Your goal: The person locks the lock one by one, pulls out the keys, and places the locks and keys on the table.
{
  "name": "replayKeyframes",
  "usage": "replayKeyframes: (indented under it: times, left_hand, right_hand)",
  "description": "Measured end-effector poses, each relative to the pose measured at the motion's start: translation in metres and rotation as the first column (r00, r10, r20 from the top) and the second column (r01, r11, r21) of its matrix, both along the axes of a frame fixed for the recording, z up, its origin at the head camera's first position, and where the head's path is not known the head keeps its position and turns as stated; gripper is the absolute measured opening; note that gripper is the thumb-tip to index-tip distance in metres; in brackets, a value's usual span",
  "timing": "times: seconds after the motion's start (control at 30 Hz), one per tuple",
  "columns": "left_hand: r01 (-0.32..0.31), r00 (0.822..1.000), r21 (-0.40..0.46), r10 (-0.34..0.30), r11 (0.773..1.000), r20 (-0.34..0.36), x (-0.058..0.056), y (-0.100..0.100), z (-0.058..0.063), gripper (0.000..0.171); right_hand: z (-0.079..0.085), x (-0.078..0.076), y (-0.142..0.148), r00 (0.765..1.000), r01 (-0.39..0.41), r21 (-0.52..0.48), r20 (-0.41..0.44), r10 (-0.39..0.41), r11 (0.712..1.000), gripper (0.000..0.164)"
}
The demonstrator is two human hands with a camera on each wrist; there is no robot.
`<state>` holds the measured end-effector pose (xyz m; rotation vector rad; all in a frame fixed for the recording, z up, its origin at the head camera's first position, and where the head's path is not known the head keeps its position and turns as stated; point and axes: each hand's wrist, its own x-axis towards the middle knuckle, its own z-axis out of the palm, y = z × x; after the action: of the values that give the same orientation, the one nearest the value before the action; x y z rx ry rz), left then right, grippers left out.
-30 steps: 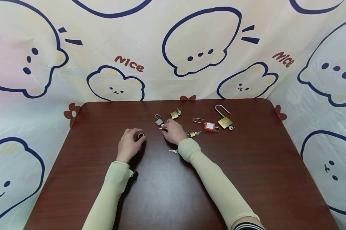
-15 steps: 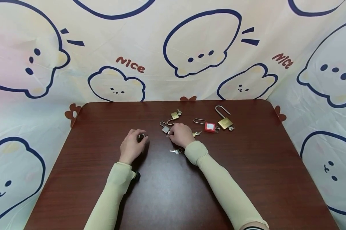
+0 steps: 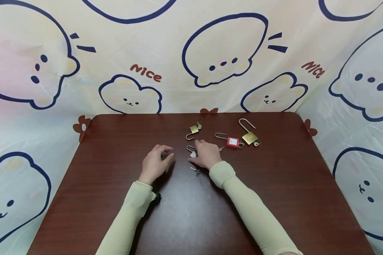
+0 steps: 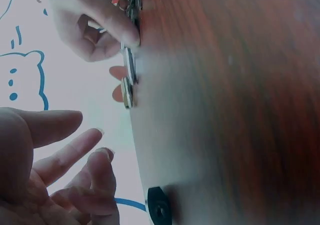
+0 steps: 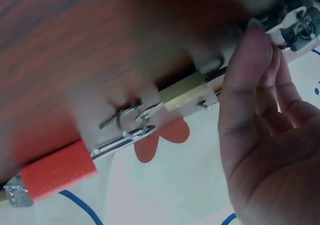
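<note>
My right hand (image 3: 205, 154) lies low over the table, with its thumb and fingers spread apart around a small silver padlock (image 3: 192, 154) whose shackle is open. A small bunch of keys (image 3: 196, 171) sits just in front of that thumb. My left hand (image 3: 156, 163) hovers to the left with loosely bent fingers and nothing between them. In the left wrist view a dark object (image 4: 159, 207) stands on the table beneath it. The right hand hides most of a small brass padlock, which shows in the right wrist view as a brass block (image 5: 184, 91).
Behind the hands lies a brass padlock (image 3: 194, 129) with its key in. Farther right are a red padlock (image 3: 233, 142) and a large brass padlock (image 3: 250, 138), both with open shackles. A patterned cloth wall (image 3: 172, 92) borders the brown table (image 3: 178, 219).
My right hand has drawn the silver padlock right and nearer, then spread its fingers. My left hand has shifted right. The key bunch has turned slightly.
</note>
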<state>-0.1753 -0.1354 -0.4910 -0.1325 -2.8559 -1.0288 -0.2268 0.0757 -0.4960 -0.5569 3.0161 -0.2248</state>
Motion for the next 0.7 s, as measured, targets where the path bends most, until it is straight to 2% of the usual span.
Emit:
replayKeyframes:
  times: [0.17, 0.27, 0.37, 0.43, 0.5, 0.57, 0.63, 0.67, 0.7]
  left_hand:
    - [0.035, 0.999, 0.007, -0.035, 0.999, 0.037, -0.001, 0.004, 0.0, 0.026]
    - [0.056, 0.998, 0.026, -0.057, 0.998, 0.034, -0.003, 0.007, 0.0, 0.028]
    - [0.085, 0.996, 0.06, -0.086, 0.995, 0.02, -0.005, 0.01, 0.001, 0.029]
    - [0.105, 0.993, 0.12, -0.111, 0.987, 0.038, -0.005, 0.012, 0.003, 0.03]
    - [0.125, 0.986, 0.243, -0.149, 0.962, 0.081, -0.006, 0.014, 0.005, 0.033]
    - [0.112, 0.977, 0.377, -0.171, 0.919, 0.126, -0.006, 0.017, 0.007, 0.036]
    - [0.076, 0.973, 0.485, -0.172, 0.871, 0.156, -0.007, 0.019, 0.01, 0.039]
    - [0.06, 0.975, 0.519, -0.163, 0.853, 0.154, -0.008, 0.02, 0.011, 0.04]
    - [0.042, 0.979, 0.534, -0.142, 0.845, 0.147, -0.009, 0.022, 0.012, 0.041]
  right_hand:
    - [-0.003, -0.003, -0.005, 0.998, -0.034, 0.03, -0.044, 0.035, 0.999, 0.048]
    - [-0.002, -0.003, -0.004, 0.995, -0.036, 0.034, -0.095, 0.039, 0.999, 0.044]
    - [0.003, -0.001, -0.001, 0.989, -0.047, -0.038, -0.145, 0.041, 0.998, 0.039]
    - [0.01, 0.002, 0.0, 0.983, -0.073, -0.102, -0.175, 0.055, 0.992, 0.036]
    - [0.018, 0.007, 0.0, 0.977, -0.108, -0.16, -0.201, 0.075, 0.981, 0.034]
    - [0.026, 0.013, -0.002, 0.969, -0.145, -0.193, -0.225, 0.1, 0.97, 0.033]
    - [0.033, 0.018, -0.004, 0.961, -0.182, -0.233, -0.247, 0.123, 0.955, 0.032]
    - [0.035, 0.02, -0.005, 0.956, -0.199, -0.25, -0.26, 0.133, 0.947, 0.031]
    - [0.037, 0.022, -0.006, 0.951, -0.217, -0.266, -0.273, 0.142, 0.939, 0.031]
